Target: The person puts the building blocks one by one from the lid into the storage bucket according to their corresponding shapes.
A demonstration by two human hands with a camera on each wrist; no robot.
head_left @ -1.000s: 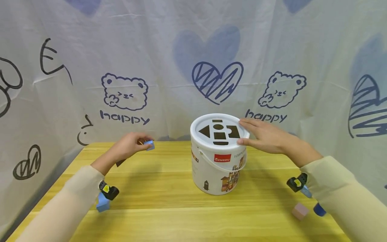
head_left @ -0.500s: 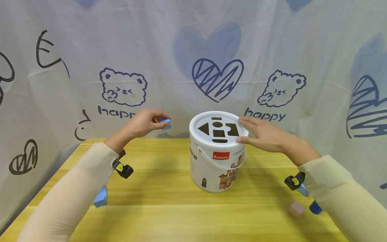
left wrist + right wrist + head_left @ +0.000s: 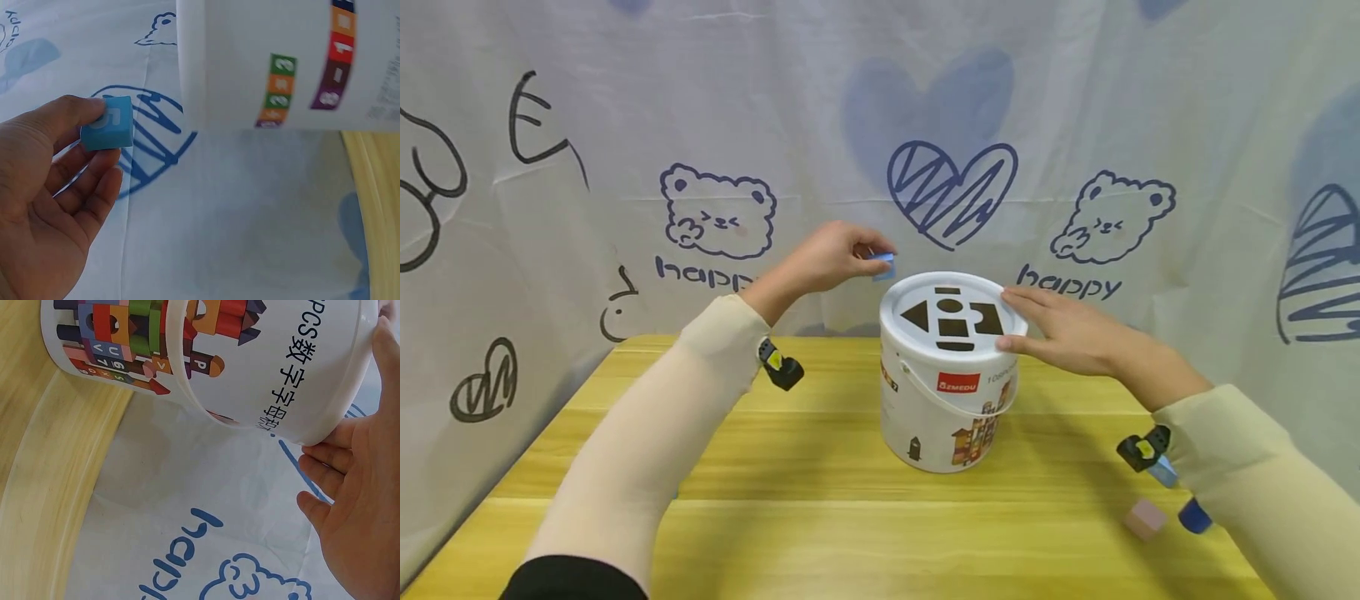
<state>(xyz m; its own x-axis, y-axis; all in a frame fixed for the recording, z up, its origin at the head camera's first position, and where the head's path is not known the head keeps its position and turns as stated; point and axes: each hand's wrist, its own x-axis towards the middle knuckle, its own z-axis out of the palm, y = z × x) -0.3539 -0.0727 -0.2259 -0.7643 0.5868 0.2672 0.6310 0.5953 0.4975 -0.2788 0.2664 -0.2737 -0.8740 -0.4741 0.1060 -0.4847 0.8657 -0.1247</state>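
A white bucket stands on the yellow table, and its lid has several shape slots. My left hand pinches a small light-blue block in the air just left of the lid's far rim. The left wrist view shows the block between thumb and fingertips, with a number on its face, beside the bucket wall. My right hand lies flat on the lid's right edge, fingers straight. Its fingers reach past the bucket's rim in the right wrist view.
A pale pink block and a dark blue piece lie on the table at the right, near my right sleeve. A printed curtain with bears and hearts closes in the back and both sides.
My left hand has risen from the table and travelled right with the blue block, arriving beside the lid. My right hand has stayed on the lid's edge.
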